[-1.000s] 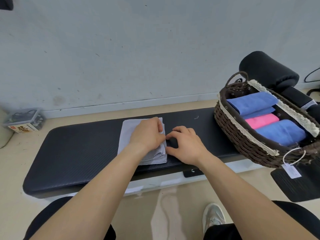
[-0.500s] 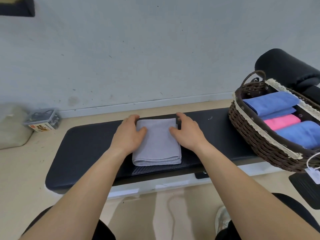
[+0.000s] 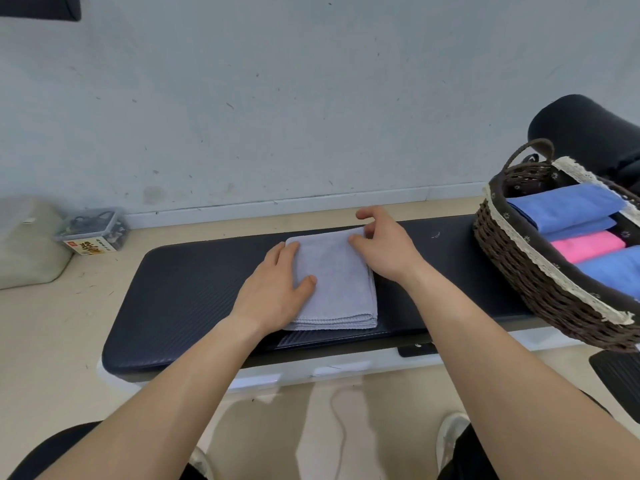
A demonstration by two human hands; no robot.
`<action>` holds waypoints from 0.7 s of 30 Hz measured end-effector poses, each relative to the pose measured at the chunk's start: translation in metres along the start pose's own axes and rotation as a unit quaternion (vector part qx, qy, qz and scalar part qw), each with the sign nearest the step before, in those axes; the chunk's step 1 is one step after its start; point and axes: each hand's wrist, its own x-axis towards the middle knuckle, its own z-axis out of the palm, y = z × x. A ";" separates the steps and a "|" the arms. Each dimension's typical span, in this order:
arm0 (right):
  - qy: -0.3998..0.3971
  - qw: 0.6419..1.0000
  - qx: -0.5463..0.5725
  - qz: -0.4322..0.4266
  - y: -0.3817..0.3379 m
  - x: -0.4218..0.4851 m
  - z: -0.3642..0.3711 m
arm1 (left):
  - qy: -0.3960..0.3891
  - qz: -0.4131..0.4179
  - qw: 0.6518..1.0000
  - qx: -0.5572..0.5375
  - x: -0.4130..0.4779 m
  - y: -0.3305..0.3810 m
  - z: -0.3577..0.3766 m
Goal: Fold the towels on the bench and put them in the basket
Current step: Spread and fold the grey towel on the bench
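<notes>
On the black bench, left of the wicker basket, the folded grey towel lies flat, the left hand resting straight-fingered on its left edge and the right hand curled at its far right corner, grasp not discernible.

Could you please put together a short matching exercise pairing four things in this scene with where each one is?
Things:
1. grey towel
2. pink towel
3. basket
4. clear box

Places:
A. on the floor, left of the bench
B. at the right end of the bench
C. folded, on the middle of the bench
D. in the basket, between blue towels

Pairs: 1-C; 2-D; 3-B; 4-A.
</notes>
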 end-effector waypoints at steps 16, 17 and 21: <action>-0.075 0.984 0.061 0.153 0.005 -0.024 -0.018 | -0.010 -0.010 0.999 0.038 0.008 0.007 -0.005; -0.071 0.983 0.061 0.156 0.005 -0.025 -0.018 | -0.014 -0.015 0.999 0.042 0.008 0.008 -0.005; -0.063 0.988 -0.035 0.138 0.010 -0.031 -0.012 | -0.027 -0.031 0.998 0.053 0.009 0.015 -0.006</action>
